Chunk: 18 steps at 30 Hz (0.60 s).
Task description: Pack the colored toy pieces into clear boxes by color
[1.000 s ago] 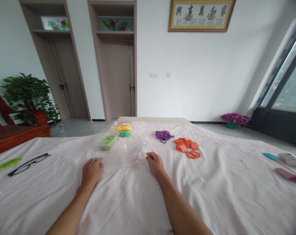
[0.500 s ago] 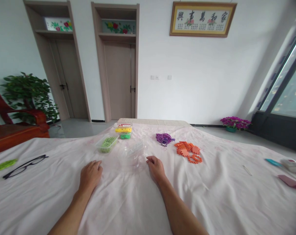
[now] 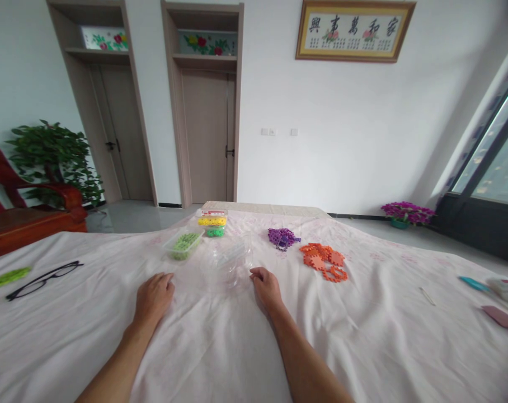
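Observation:
My left hand [image 3: 154,296] rests palm down on the pink cloth, its fingers loosely bent and nothing seen in them. To the right, my right hand [image 3: 266,284] lies on the cloth with fingers slightly curled and no object in its grasp. Between the hands and a little beyond them is a clear plastic container [image 3: 232,263], close to the right fingertips; whether they touch it I cannot tell. Past the left hand, a clear tub [image 3: 167,247] holds small light-green pieces [image 3: 186,245]. Behind it stand stacked clear boxes with yellow pieces [image 3: 212,221] and green pieces [image 3: 215,232].
A purple pile of linked pieces [image 3: 282,238] and orange gear-edged pieces [image 3: 322,260] lie right of centre. Black glasses [image 3: 44,281] and a lime-green piece [image 3: 10,277] are at left. At far right are a thin white stick [image 3: 427,296], a blue item [image 3: 473,284] and a pink item [image 3: 502,318].
The view has shifted slightly. My hands stay resting in almost the same places, the left one's fingers a little more drawn together. The objects on the cloth have not moved.

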{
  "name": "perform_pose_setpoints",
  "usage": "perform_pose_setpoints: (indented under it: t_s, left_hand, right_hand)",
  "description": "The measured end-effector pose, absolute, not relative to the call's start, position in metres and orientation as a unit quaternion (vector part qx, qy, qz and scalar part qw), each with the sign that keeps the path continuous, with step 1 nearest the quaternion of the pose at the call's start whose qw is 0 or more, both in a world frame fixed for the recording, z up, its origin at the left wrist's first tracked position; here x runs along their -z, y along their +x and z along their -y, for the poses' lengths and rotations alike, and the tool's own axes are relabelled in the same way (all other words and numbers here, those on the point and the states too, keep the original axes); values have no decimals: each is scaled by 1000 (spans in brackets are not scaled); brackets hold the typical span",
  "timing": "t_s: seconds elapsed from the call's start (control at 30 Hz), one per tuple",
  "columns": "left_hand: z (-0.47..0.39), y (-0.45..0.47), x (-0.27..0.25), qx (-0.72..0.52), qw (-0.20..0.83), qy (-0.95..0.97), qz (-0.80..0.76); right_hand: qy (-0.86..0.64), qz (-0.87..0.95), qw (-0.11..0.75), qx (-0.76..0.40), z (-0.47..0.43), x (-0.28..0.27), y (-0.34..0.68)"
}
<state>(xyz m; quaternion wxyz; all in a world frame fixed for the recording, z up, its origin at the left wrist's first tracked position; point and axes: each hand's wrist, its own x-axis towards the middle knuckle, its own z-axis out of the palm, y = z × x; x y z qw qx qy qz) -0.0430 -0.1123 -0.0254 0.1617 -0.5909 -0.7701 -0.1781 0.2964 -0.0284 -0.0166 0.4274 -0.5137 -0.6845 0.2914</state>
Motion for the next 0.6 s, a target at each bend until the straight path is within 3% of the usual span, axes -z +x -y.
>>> perform_pose_setpoints:
  t_s: [0.6]
  left_hand:
    - [114,-42,23,171,138,-584,781]
  right_hand:
    - [-525,681,425,-284,30,11,291]
